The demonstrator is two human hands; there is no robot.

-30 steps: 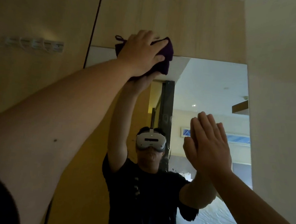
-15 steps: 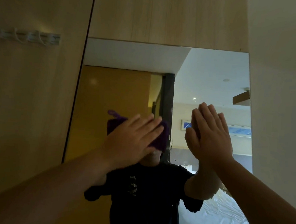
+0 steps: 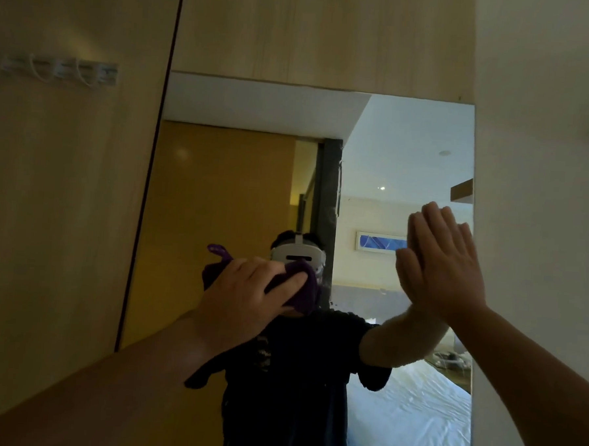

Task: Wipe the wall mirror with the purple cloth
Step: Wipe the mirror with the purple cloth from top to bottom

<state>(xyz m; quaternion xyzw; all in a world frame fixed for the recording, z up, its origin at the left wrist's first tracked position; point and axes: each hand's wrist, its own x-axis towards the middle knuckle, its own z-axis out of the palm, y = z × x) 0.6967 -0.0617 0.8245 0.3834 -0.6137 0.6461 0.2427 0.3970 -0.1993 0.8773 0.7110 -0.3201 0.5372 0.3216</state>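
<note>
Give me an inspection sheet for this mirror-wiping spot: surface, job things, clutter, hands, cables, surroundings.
Surface: wall mirror set upright between wood panels, reflecting a room with a bed; no smears are discernible at this light.
Job's things: purple cloth bunched and pressed to the glass at mid height.
Clutter: nothing seen.
Hands: left hand has its grip on the purple cloth, fingers curled over it; right hand flat, fingers straight, palm toward the glass near the mirror's right edge.
Cables: nothing seen.
Surroundings: hook rail on the wood panel to the left; pale wall to the right.
</note>
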